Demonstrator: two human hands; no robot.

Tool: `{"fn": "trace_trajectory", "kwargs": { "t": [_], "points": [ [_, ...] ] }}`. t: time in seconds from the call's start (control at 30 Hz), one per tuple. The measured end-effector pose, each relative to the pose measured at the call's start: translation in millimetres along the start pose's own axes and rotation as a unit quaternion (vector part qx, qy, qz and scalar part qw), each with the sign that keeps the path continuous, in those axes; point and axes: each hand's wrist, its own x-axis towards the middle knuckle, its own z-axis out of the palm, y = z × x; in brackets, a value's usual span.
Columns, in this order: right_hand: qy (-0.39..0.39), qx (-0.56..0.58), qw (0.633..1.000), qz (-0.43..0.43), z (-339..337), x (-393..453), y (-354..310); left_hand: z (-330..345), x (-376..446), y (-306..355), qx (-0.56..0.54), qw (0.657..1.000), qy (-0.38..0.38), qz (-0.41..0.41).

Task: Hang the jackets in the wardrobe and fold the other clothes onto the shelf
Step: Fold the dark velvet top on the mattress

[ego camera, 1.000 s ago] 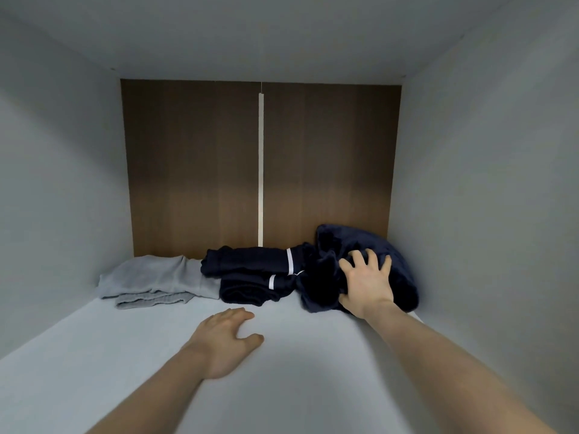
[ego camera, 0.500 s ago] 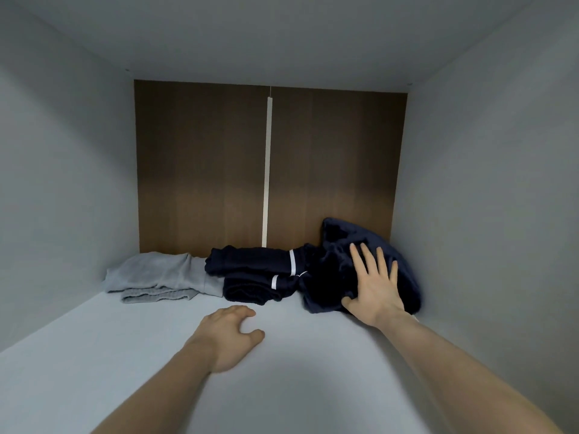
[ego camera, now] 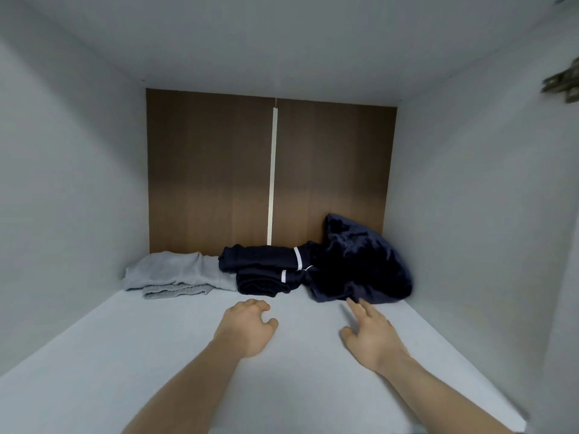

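While both hands are hovering low over the white shelf (ego camera: 156,355), the right hand (ego camera: 372,336) is spreading its fingers just before the crumpled dark blue garment (ego camera: 360,261) in the back right corner. The left hand (ego camera: 247,330) is loosely curling, holding nothing. Beside the garment, folded navy trousers (ego camera: 266,267) are lying lengthwise left to right, next to a folded grey garment (ego camera: 178,274).

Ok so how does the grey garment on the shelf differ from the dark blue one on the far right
The grey garment is light, folded flat in layers, at the left end of the row. The dark blue garment is nearly black, bunched into a taller rumpled heap, leaning up the brown back panel at the right end. Both lie at the back of the shelf, and neither hand touches them.
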Motion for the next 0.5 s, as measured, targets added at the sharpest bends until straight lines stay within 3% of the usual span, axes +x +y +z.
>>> {"fn": "trace_trajectory", "kwargs": {
  "t": [0.27,0.5],
  "points": [
    [-0.091,-0.053,0.994,0.003,-2.9,-63.5,-18.3,-10.7,-55.3,-0.8,0.075,0.991,-0.105,0.031],
    [-0.066,-0.016,0.998,0.003,-11.8,-85.4,-27.9,-23.1,-127.3,-17.7,0.066,0.988,-0.122,0.071]
  ]
}}
